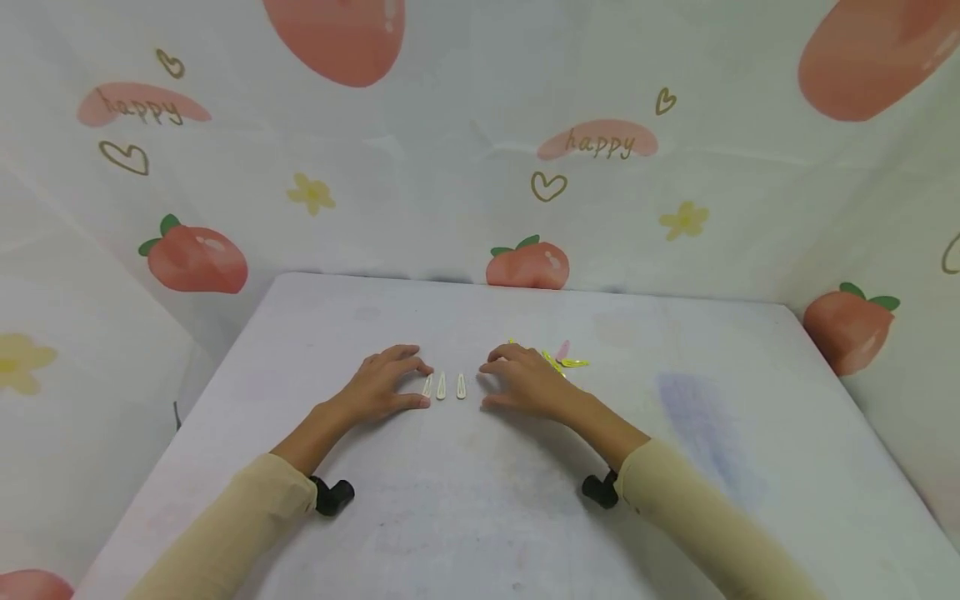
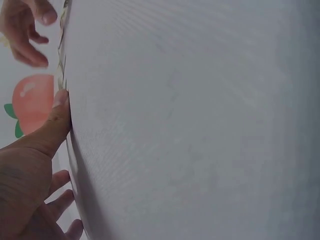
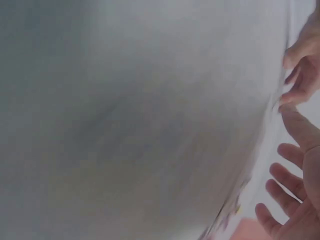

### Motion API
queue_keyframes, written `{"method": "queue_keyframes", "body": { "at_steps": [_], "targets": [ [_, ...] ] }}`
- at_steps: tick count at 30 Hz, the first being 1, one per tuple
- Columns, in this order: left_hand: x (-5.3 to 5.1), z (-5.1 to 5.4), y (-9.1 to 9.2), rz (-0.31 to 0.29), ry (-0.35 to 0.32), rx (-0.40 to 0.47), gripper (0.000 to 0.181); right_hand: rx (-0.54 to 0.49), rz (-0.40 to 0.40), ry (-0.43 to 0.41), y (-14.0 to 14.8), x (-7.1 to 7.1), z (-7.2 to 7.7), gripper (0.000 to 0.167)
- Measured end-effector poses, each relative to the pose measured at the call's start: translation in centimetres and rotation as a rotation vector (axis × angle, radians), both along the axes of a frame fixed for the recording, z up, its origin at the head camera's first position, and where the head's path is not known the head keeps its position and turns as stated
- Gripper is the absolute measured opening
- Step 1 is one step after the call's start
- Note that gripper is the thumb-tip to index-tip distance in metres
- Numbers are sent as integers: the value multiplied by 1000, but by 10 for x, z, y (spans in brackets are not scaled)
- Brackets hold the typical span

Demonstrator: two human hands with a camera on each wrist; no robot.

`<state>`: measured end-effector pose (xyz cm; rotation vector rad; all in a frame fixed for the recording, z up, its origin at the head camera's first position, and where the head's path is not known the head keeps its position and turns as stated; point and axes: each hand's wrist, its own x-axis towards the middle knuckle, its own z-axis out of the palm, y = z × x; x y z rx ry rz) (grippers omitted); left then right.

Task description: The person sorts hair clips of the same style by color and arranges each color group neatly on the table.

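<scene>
Three white hair clips lie side by side mid-table: a left one (image 1: pixel 427 386), a middle one (image 1: pixel 441 386) and a right one (image 1: pixel 461 386). My left hand (image 1: pixel 378 387) has thumb and index finger at the two ends of the left clip, pinching it lengthwise. In the left wrist view that hand (image 2: pixel 35 155) rests its thumb on the tabletop. My right hand (image 1: pixel 528 383) hovers just right of the right clip, fingers spread and slightly bent, holding nothing. The right wrist view shows this hand (image 3: pixel 300 170) with its fingers apart.
Behind my right hand lie several yellow clips (image 1: pixel 575 363) and a pink one (image 1: pixel 563 350). The white tabletop (image 1: pixel 465 500) has a bluish stain (image 1: pixel 697 417) on the right. A printed cloth (image 1: pixel 435 167) hangs behind the table.
</scene>
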<state>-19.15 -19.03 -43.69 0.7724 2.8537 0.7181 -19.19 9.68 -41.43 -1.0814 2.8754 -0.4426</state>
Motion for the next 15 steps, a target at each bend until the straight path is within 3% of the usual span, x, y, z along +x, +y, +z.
{"method": "queue_keyframes", "body": {
  "at_steps": [5,9,15],
  "targets": [
    [1,1,1,-1,11,-6,46,-41,-1,68,38,12,2,44],
    [0,0,0,-2,22,-13,46,-30,-47,103,63,17,0,41],
    [0,-1,0,-8,22,-2,46,-50,-86,88,89,25,-4,32]
  ]
}}
